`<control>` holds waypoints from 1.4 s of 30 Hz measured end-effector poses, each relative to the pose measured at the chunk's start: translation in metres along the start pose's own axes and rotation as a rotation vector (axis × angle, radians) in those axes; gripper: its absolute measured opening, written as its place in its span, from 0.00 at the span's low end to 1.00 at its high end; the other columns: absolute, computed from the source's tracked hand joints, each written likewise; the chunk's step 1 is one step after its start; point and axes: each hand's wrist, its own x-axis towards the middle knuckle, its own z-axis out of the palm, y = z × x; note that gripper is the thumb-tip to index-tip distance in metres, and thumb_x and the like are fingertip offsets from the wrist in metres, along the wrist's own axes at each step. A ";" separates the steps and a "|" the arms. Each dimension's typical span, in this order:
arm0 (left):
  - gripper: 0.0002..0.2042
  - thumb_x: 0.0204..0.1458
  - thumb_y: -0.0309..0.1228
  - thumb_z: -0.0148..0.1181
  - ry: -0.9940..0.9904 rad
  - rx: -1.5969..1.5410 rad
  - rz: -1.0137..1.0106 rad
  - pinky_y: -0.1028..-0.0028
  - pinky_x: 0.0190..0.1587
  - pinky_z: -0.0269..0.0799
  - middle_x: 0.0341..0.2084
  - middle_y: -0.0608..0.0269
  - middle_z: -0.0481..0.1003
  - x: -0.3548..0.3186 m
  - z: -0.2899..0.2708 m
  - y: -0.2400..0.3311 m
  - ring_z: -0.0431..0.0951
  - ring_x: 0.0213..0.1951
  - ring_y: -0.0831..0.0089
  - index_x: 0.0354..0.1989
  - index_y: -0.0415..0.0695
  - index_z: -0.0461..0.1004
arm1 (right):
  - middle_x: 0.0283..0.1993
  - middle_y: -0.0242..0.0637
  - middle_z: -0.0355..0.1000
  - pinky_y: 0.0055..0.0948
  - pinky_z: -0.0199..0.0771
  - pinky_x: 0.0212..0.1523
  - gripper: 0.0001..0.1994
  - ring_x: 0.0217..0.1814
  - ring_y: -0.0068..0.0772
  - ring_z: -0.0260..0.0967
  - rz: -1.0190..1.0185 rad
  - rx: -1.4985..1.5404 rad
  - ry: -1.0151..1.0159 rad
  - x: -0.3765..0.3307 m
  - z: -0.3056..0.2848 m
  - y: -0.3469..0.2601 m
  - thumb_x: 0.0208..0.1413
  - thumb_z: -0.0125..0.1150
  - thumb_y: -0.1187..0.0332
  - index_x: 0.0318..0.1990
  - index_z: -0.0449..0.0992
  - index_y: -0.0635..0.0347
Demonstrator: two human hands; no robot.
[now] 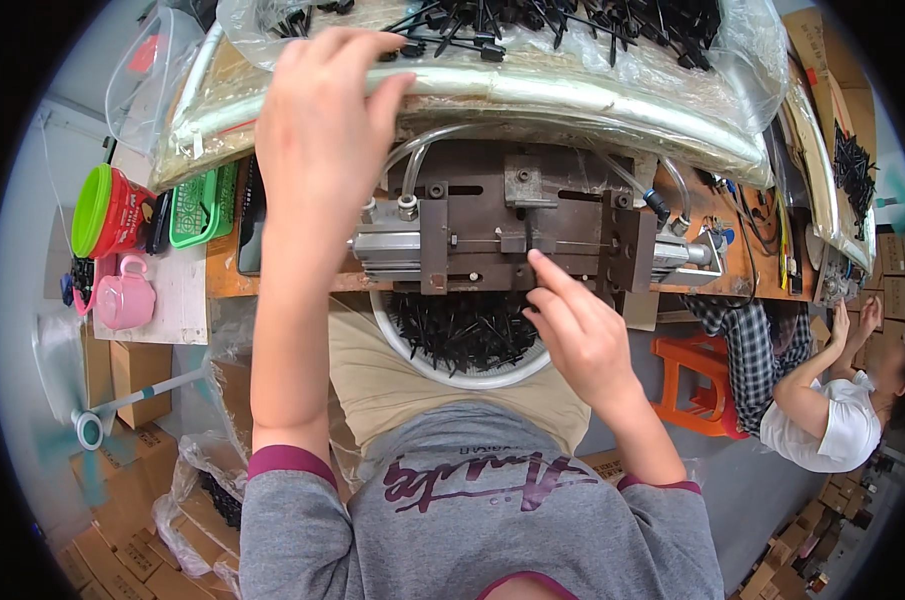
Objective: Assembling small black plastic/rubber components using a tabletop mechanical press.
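Observation:
My left hand [327,110] reaches to the far side, thumb and index finger apart. Its index fingertip is at the edge of a pile of black plastic pieces [487,45] with thin stems and wider heads. Lower down, my right hand [584,335] has its index finger stretched toward the middle of a dark metal fixture [472,215], the other fingers partly curled. A slim black piece [529,235] stands in the fixture's centre, just beyond that fingertip; whether they touch is unclear. Below the fixture, a white round basin [385,325] holds many similar black pieces.
Pneumatic cylinders [387,250] with clear hoses flank the fixture. A plastic-wrapped tray rim [572,95] runs behind it. At left are a green basket [194,210], a red bucket [122,215] and a pink cup [127,295]. An orange stool [697,385] and another person [822,420] are at right.

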 end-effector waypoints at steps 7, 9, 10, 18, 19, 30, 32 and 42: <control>0.17 0.46 0.44 0.74 -0.271 -0.054 -0.274 0.71 0.39 0.74 0.32 0.62 0.76 0.022 0.018 -0.029 0.78 0.33 0.70 0.34 0.41 0.83 | 0.58 0.46 0.76 0.25 0.73 0.30 0.09 0.26 0.29 0.72 -0.022 -0.146 -0.020 0.010 0.005 -0.004 0.44 0.65 0.75 0.35 0.75 0.63; 0.17 0.47 0.42 0.75 -0.256 -0.133 -0.275 0.72 0.38 0.74 0.32 0.63 0.76 0.022 0.014 -0.030 0.78 0.32 0.73 0.33 0.40 0.83 | 0.55 0.44 0.77 0.26 0.73 0.31 0.09 0.27 0.30 0.73 -0.004 -0.155 -0.069 0.009 0.001 -0.006 0.45 0.67 0.74 0.35 0.76 0.62; 0.16 0.47 0.41 0.75 -0.231 -0.192 -0.269 0.73 0.38 0.74 0.32 0.64 0.76 0.019 0.012 -0.028 0.78 0.32 0.74 0.34 0.40 0.83 | 0.54 0.43 0.78 0.26 0.74 0.31 0.09 0.28 0.31 0.74 0.006 -0.161 -0.093 0.011 -0.002 -0.006 0.45 0.67 0.74 0.36 0.76 0.61; 0.13 0.42 0.20 0.75 -0.018 -0.633 -0.233 0.82 0.32 0.80 0.40 0.61 0.76 -0.047 -0.041 0.026 0.80 0.33 0.78 0.37 0.37 0.82 | 0.39 0.38 0.79 0.33 0.76 0.34 0.11 0.35 0.40 0.78 -0.126 0.043 0.279 0.124 -0.035 -0.002 0.48 0.71 0.71 0.40 0.78 0.58; 0.13 0.42 0.19 0.75 -0.018 -0.632 -0.219 0.81 0.32 0.82 0.40 0.60 0.76 -0.055 -0.045 0.033 0.80 0.34 0.77 0.38 0.37 0.82 | 0.42 0.38 0.79 0.33 0.77 0.34 0.11 0.33 0.37 0.77 -0.163 0.082 0.265 0.153 -0.036 -0.002 0.49 0.71 0.70 0.41 0.79 0.59; 0.12 0.40 0.23 0.73 -0.255 -0.616 -0.039 0.70 0.37 0.80 0.54 0.53 0.77 -0.130 -0.041 0.094 0.82 0.36 0.66 0.35 0.38 0.79 | 0.46 0.47 0.79 0.44 0.78 0.50 0.16 0.52 0.49 0.76 -0.038 -0.567 -0.527 0.305 0.004 0.015 0.44 0.64 0.76 0.44 0.78 0.62; 0.12 0.41 0.23 0.72 -0.250 -0.607 -0.026 0.70 0.38 0.80 0.54 0.54 0.76 -0.142 -0.033 0.098 0.82 0.39 0.64 0.36 0.39 0.79 | 0.45 0.47 0.78 0.44 0.78 0.50 0.14 0.52 0.50 0.76 -0.095 -0.528 -0.443 0.292 0.001 0.039 0.44 0.64 0.77 0.42 0.78 0.63; 0.14 0.40 0.25 0.72 -0.313 -0.398 0.074 0.68 0.41 0.79 0.56 0.52 0.76 -0.153 0.002 0.108 0.82 0.37 0.61 0.36 0.41 0.75 | 0.31 0.40 0.76 0.32 0.76 0.35 0.09 0.30 0.39 0.76 0.231 0.364 0.034 0.228 -0.063 0.061 0.53 0.70 0.72 0.36 0.78 0.68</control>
